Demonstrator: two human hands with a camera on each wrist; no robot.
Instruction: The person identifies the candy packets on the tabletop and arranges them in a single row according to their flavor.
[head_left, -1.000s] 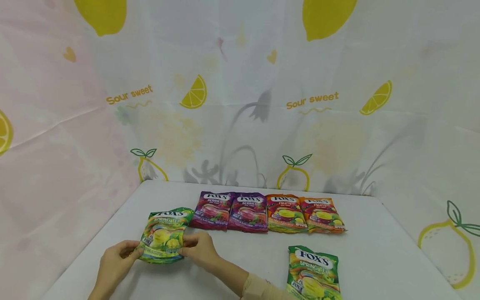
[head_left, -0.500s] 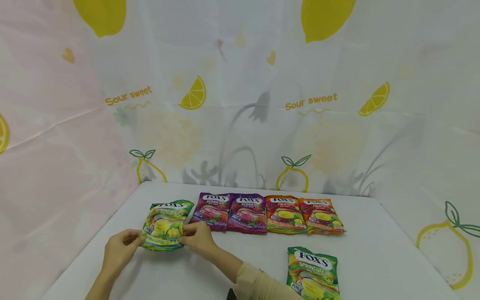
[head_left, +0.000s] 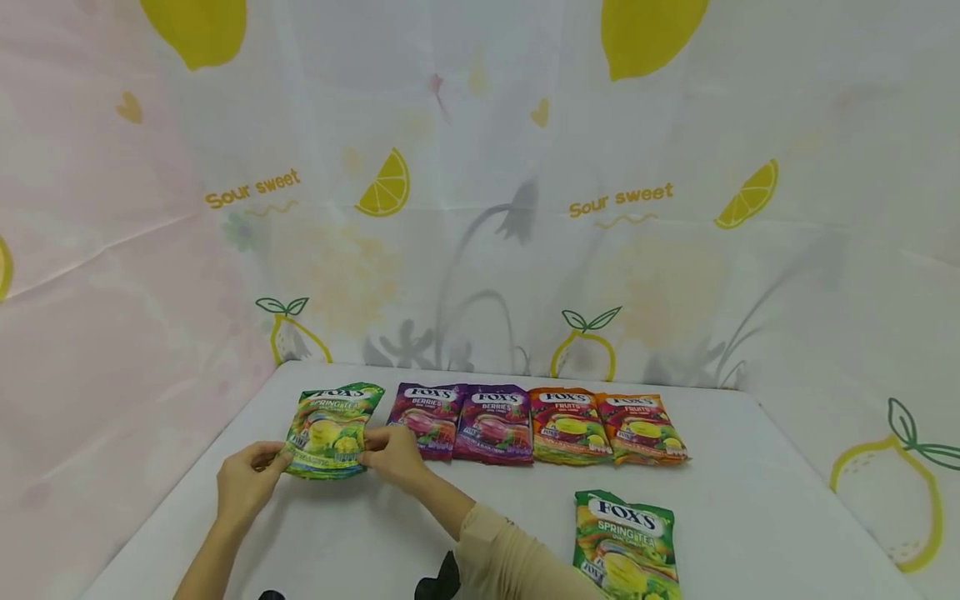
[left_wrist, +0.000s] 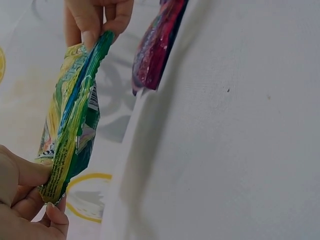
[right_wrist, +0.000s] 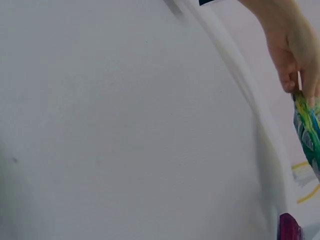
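Observation:
A green Fox's Spring Tea candy bag (head_left: 327, 429) is held between both hands over the left side of the table. My left hand (head_left: 249, 482) pinches its lower left corner, thumb in front. The lower right corner is pinched by my right hand (head_left: 399, 458). In the left wrist view the bag (left_wrist: 75, 115) appears edge-on, off the table, with the left hand (left_wrist: 25, 195) below and the right hand (left_wrist: 99, 20) above. Just right of the bag lie two purple Fox's Berries bags (head_left: 424, 417), the nearer one partly behind the right hand.
Two orange Fox's Fruits bags (head_left: 570, 425) continue the row to the right of the purple ones. A second green Spring Tea bag (head_left: 626, 546) lies at the front right of the white table (head_left: 750, 500). A lemon-print cloth (head_left: 480, 275) rises behind the table.
Both hands have carried the green candy bag away from me toward the back of the table, to the left end of the row. The other bags have stayed put.

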